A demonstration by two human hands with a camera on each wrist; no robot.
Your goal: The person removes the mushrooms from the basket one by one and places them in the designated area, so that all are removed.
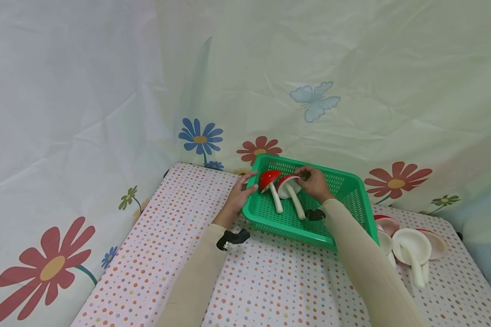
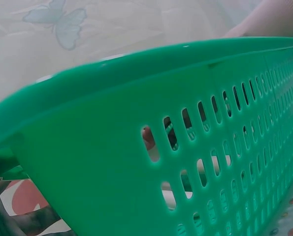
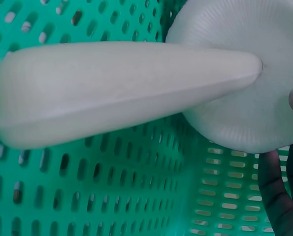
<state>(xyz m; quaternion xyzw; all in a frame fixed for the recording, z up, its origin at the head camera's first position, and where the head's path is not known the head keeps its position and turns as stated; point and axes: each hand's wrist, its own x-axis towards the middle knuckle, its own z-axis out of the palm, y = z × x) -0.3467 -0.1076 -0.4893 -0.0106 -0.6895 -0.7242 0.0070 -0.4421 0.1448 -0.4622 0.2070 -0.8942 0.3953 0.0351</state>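
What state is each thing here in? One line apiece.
Dotted cloth: spread out.
Green basket: open-topped, held at one end.
Left mushroom: in the basket, red top showing.
Right mushroom: in the basket, pale underside showing.
Left hand: gripping the basket's left end.
Right hand: pinching the right mushroom's cap.
Outside mushrooms: on the cloth, pale undersides showing.

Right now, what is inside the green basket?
A red-capped toy mushroom and another mushroom pinched by the right hand. The right sleeve hides some basket floor.

Makeshift booth, by look: flower-and-butterfly sheeting (image 1: 249, 81) around dotted-cloth table (image 1: 180, 218); room type unclear.
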